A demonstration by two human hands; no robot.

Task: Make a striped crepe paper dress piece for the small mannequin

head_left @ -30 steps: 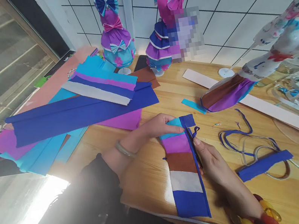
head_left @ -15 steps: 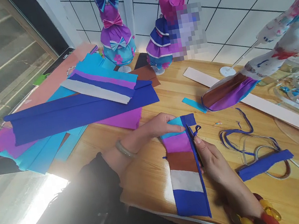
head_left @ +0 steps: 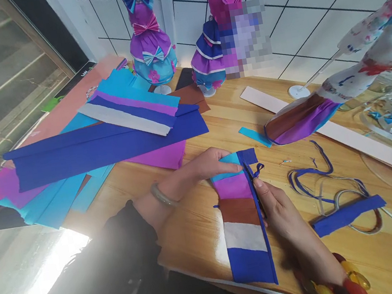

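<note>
A paper panel striped in light blue, purple, brown, white and dark blue (head_left: 245, 238) lies near the table's front edge. A narrow dark blue border runs down its right side. My left hand (head_left: 217, 161) pinches its upper left part, thumb on the light blue stripe. In my right hand (head_left: 273, 200) are dark scissors (head_left: 258, 194), mostly hidden by the fingers, with the blades at the dark blue border near the top. A thin blue curl (head_left: 259, 170) hangs beside the blades. A dark blue flap (head_left: 247, 157) sticks out at the panel's top right corner.
Coloured sheets (head_left: 113, 146) are piled at the left. Dressed figures (head_left: 151, 49) stand at the back. A painted form with a striped skirt (head_left: 300, 119) leans in from the right, near a pale strip (head_left: 380, 151). Blue trimmings (head_left: 313, 182) and a blue strip (head_left: 348, 216) lie right of my hand.
Almost nothing differs. Both hands, the scissors and the striped panel keep their places; the view has shifted very slightly.
</note>
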